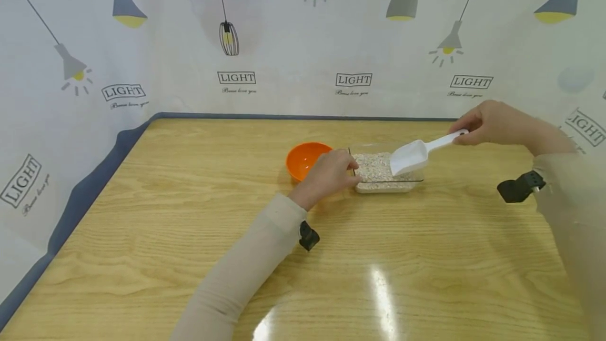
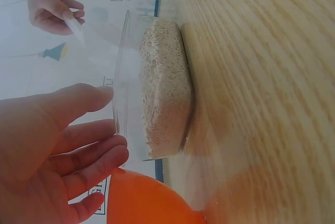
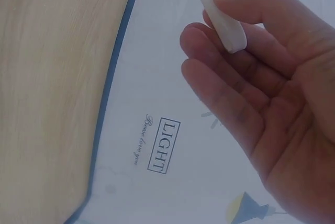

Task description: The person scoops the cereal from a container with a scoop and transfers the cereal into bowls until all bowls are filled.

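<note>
A clear rectangular container (image 1: 385, 189) stands on the table, partly filled with pale oat-like flakes (image 2: 166, 80). At its left end my left hand (image 1: 330, 173) holds the rim between thumb and fingers, as the left wrist view (image 2: 57, 150) also shows. My right hand (image 1: 499, 126) pinches the handle of a white scoop (image 1: 410, 158), whose tilted head is over the right part of the container. Whether the scoop's lip touches the flakes I cannot tell. In the right wrist view only the scoop's handle (image 3: 225, 22) shows, between thumb and fingers.
An orange bowl (image 1: 303, 159) sits just left of the container, partly hidden behind my left hand. The wooden table (image 1: 189, 214) ends at a blue edge at the back, where a white curtain (image 1: 284, 41) with printed lamps hangs.
</note>
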Demonstrator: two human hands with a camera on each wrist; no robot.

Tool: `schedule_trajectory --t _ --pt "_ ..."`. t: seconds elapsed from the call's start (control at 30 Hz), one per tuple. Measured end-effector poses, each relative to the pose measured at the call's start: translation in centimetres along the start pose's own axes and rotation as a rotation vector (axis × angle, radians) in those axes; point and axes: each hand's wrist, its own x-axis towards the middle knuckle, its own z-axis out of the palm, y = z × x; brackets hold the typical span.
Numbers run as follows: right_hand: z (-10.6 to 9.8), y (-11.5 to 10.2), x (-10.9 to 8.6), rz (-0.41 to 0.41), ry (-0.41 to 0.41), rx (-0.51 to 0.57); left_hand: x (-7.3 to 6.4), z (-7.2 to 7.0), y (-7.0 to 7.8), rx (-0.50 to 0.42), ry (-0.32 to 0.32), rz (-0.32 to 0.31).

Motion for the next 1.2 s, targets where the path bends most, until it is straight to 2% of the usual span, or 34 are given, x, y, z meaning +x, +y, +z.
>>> schedule_trajectory --t 0.2,0.83,1.07,1.2 --pt "-0.1 -0.5 0.5 -0.021 -0.008 -0.038 0.0 0.0 -0.1 -0.013 0.005 0.001" --pt "1.9 -0.5 1.0 -0.015 -0.067 0.119 0.0 0.0 -0.1 -0.011 0.003 -0.002" --pt "3.2 0.1 1.2 -0.083 -0.067 0.202 -0.1 0.0 -0.2 -0.011 0.007 0.012" --pt "3.8 0.2 1.1 -0.064 -0.058 0.213 0.0 0.1 -0.2 -0.014 0.012 0.018"
